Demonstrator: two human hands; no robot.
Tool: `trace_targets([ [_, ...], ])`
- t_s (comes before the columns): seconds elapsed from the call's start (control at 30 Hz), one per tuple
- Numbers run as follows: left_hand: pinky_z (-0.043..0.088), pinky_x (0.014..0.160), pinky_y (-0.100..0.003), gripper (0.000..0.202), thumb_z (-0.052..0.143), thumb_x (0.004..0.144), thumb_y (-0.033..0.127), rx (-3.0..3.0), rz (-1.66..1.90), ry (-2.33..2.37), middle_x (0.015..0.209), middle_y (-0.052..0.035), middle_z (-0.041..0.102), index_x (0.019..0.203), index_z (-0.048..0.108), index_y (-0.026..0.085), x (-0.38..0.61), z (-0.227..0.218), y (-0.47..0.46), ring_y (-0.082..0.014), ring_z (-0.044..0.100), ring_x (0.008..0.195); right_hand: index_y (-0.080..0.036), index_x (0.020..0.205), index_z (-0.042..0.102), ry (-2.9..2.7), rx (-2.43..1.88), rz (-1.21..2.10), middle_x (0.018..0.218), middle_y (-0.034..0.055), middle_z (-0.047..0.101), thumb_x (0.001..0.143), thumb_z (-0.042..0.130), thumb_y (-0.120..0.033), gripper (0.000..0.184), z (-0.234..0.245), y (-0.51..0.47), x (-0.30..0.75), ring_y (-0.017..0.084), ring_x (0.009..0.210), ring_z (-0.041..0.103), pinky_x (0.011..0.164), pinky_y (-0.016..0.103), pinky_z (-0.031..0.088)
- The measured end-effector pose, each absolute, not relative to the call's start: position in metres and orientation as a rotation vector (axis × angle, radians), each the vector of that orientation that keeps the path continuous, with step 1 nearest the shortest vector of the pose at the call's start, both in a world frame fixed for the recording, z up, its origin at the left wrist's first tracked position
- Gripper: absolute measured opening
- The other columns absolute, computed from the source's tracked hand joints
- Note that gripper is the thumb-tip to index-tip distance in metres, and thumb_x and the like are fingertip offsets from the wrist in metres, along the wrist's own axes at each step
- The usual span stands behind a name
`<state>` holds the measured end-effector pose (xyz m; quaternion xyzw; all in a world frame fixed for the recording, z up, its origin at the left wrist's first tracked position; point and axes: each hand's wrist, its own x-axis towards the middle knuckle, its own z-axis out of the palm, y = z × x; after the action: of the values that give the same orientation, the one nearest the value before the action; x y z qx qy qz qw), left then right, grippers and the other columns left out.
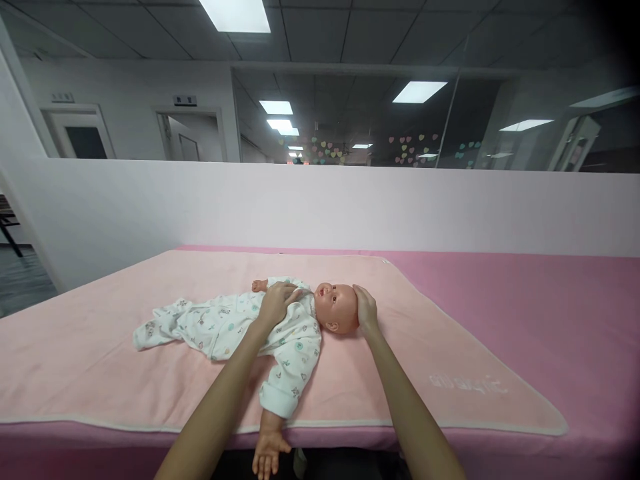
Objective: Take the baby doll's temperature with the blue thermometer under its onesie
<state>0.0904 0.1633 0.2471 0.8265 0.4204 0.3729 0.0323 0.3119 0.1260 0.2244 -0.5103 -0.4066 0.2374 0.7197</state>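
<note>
A baby doll (340, 312) lies on its back with its head to the right and its legs to the left. It wears a white printed sleepsuit (220, 327). My left hand (279, 301) rests on the doll's chest, fingers stretched toward its collar. My right hand (366, 308) is laid against the top of the doll's head, fingers extended along the crown. One doll arm reaches toward me, its hand (270, 455) hanging over the front edge. Near the far side, the doll's other hand (259, 286) pokes out of its sleeve.
Under the doll is a peach mat (410, 373) with pale edging, spread over a pink padded surface (530, 307). A low white wall (320, 207) borders the back, with a glass pane (370, 113) above it. Two doorways stand at the far left.
</note>
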Motion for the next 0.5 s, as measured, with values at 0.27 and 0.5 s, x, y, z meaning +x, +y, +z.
trace_targets([
  [0.27, 0.021, 0.052, -0.021, 0.045, 0.032, 0.078, 0.047, 2.13, 1.274, 1.446, 0.047, 0.0029, 0.036, 0.051, 0.044, 0.012, 0.087, 0.24, 0.179, -0.0076, 0.034, 0.051, -0.018, 0.071, 0.059, -1.415, -1.276, -0.305, 0.077, 0.0043, 0.062, 0.074, 0.042, -0.024, 0.018, 0.25, 0.11, 0.283, 0.017, 0.08, 0.051, 0.096, 0.039, 0.021],
  [0.5, 0.023, 0.052, -0.02, 0.044, 0.033, 0.076, 0.047, 2.098, 1.263, 1.306, 0.05, 0.0025, 0.04, 0.052, 0.045, 0.013, 0.086, 0.238, 0.18, -0.0083, 0.037, 0.054, -0.016, 0.076, 0.058, -2.201, -1.588, -0.703, 0.072, 0.0068, 0.062, 0.079, 0.04, -0.021, 0.019, 0.269, 0.139, 0.217, 0.018, 0.073, 0.053, 0.092, 0.046, 0.014],
])
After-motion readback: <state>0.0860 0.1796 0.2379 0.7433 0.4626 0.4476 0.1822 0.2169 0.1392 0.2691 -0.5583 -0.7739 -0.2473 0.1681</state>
